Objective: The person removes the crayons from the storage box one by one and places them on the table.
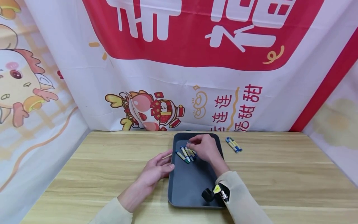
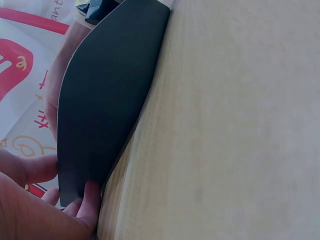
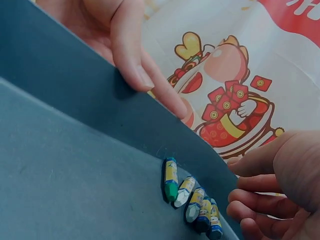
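My left hand [image 1: 155, 169] grips the left rim of a dark grey tray [image 1: 190, 189]; in the right wrist view its thumb [image 3: 131, 70] comes over the rim. Inside the tray, near that left wall, several crayons [image 1: 184, 152] in blue and yellow wrappers lie side by side. One has a green tip [image 3: 171, 190], and pale tips show next to it. My right hand [image 1: 205, 147] hovers over the far part of the tray, beside the crayons. Its fingers are loosely bent, with a gap between thumb and fingers and nothing held.
Two more crayons [image 1: 234, 145] lie together on the wooden table [image 1: 268, 180], right of the tray's far end. A printed cloth [image 1: 156, 81] hangs behind the table. A small black device [image 1: 215, 193] on the right wrist overlaps the tray's near right corner.
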